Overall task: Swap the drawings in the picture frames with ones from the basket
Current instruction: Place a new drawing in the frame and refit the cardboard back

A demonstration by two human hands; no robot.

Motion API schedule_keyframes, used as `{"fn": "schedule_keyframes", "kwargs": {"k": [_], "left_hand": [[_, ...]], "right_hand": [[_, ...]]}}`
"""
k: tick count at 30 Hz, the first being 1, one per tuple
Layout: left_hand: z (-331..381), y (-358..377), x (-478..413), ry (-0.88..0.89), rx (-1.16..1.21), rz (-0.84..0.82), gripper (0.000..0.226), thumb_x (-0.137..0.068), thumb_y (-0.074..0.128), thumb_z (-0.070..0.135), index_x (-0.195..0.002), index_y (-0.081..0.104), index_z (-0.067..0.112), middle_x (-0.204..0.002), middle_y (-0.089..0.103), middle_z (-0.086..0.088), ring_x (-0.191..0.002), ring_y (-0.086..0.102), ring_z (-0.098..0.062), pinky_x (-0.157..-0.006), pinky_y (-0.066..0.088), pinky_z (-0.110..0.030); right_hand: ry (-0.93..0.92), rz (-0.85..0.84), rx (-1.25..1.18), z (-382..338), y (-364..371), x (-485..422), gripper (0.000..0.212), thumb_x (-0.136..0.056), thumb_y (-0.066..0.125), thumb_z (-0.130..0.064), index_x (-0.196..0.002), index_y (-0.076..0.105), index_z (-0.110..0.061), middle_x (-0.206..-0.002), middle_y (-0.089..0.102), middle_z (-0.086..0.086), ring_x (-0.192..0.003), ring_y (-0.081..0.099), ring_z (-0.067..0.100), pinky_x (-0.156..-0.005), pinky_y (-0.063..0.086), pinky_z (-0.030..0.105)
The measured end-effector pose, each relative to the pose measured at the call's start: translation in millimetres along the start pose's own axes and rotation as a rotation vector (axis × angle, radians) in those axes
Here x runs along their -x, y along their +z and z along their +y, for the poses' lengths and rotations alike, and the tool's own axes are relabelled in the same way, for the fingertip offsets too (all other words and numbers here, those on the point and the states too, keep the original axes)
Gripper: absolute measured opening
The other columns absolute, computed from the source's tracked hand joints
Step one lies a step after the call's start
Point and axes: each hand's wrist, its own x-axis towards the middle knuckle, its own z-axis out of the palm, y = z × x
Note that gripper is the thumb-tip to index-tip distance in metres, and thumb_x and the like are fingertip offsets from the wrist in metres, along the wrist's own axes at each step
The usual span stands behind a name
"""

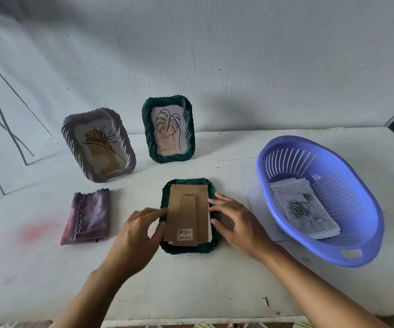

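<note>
Face-down green frame (191, 248): my right hand (236, 218), fingers straight, rested on backing board (186, 214), right edge; my left hand (139, 230), blurred, met left edge, grip indeterminate.

Barcode sticker (185, 233) on the brown backing board (187, 209) of the face-down green frame (191, 249), near its lower edge: black bars with a reddish strip beneath, digits too blurred to read. Small print at the foot of the leaf drawing (167, 131) and the flower drawing (101, 150): illegible. Faint lettering atop the rose drawing (305, 209) in the basket (361, 209): unreadable.
</note>
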Motion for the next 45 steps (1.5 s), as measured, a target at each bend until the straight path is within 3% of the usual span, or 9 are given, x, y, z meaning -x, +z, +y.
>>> {"fn": "schedule_keyframes", "kwargs": {"k": [3,5,12,20,26,31,35,41,45], "left_hand": [[-9,7,28,0.045,0.012,-0.021,0.047,-0.09,0.069,0.032,-0.136,0.06,0.027,-0.125,0.062,0.019,-0.113,0.051,0.002,-0.093,0.035,-0.004],[-8,12,38,0.033,0.055,-0.002,0.057,-0.084,0.077,0.032,-0.137,0.059,0.028,-0.124,0.06,0.021,-0.114,0.051,0.004,-0.095,0.031,0.001],[5,26,42,-0.086,0.103,0.16,0.055,-0.075,0.085,0.023,-0.127,0.068,0.026,-0.1,0.06,0.017,-0.097,0.064,-0.012,-0.082,0.048,-0.022],[8,42,44,-0.174,0.172,0.28,0.051,-0.069,0.089,0.017,-0.117,0.073,0.028,-0.098,0.068,0.005,-0.09,0.068,-0.018,-0.077,0.057,-0.038],[14,40,43,-0.128,0.152,0.332,0.051,-0.066,0.089,0.008,-0.113,0.074,0.024,-0.092,0.049,0.041,-0.084,0.064,-0.012,-0.073,0.043,-0.015],[8,43,44,-0.147,0.165,0.34,0.048,-0.067,0.089,0.011,-0.111,0.075,0.023,-0.095,0.062,0.025,-0.088,0.066,-0.009,-0.078,0.042,-0.013],[9,44,46,-0.187,0.201,0.327,0.045,-0.069,0.088,0.019,-0.11,0.075,0.03,-0.098,0.064,0.022,-0.089,0.064,-0.003,-0.079,0.041,-0.009],[6,46,47,-0.21,0.228,0.309,0.039,-0.071,0.087,0.025,-0.106,0.076,0.037,-0.099,0.07,0.014,-0.088,0.065,0.001,-0.079,0.049,-0.016],[4,46,49,-0.208,0.234,0.304,0.035,-0.071,0.087,0.027,-0.104,0.078,0.036,-0.099,0.071,0.015,-0.087,0.065,0.004,-0.072,0.056,-0.022]], "right_hand": [[-0.005,0.007,0.003,0,0,-1,0.021,-0.094,0.063,-0.027,-0.113,0.067,-0.02,-0.138,0.056,-0.016,-0.14,0.033,-0.005,-0.112,0.038,0.034],[-0.002,0.007,0.003,0,0,0,0.02,-0.094,0.063,-0.027,-0.113,0.067,-0.021,-0.138,0.056,-0.017,-0.14,0.033,-0.005,-0.113,0.038,0.034],[0.007,0.007,-0.023,1,2,1,0.025,-0.092,0.066,-0.029,-0.115,0.07,-0.02,-0.139,0.056,-0.015,-0.141,0.034,-0.002,-0.113,0.038,0.038],[0.026,-0.035,-0.065,1,-2,0,0.033,-0.089,0.071,-0.031,-0.119,0.071,-0.016,-0.141,0.055,-0.014,-0.141,0.034,-0.002,-0.115,0.036,0.037],[0.07,-0.025,-0.131,-3,-5,1,0.028,-0.089,0.072,-0.024,-0.114,0.074,-0.014,-0.14,0.056,-0.011,-0.139,0.035,-0.004,-0.116,0.034,0.03],[0.071,-0.021,-0.208,-3,-7,2,0.018,-0.089,0.068,-0.024,-0.102,0.079,-0.017,-0.137,0.059,-0.006,-0.138,0.039,0.0,-0.115,0.034,0.029],[0.073,-0.038,-0.221,-3,-8,2,0.017,-0.088,0.068,-0.025,-0.098,0.08,-0.019,-0.138,0.059,-0.007,-0.139,0.038,0.001,-0.115,0.033,0.029],[0.045,-0.034,-0.18,-1,-7,2,0.014,-0.083,0.075,-0.021,-0.096,0.08,-0.019,-0.137,0.06,-0.009,-0.139,0.039,0.0,-0.114,0.035,0.027],[0.03,-0.021,-0.166,-1,-6,2,0.013,-0.08,0.08,-0.019,-0.093,0.081,-0.017,-0.136,0.06,-0.007,-0.138,0.041,0.0,-0.113,0.036,0.026]]}}
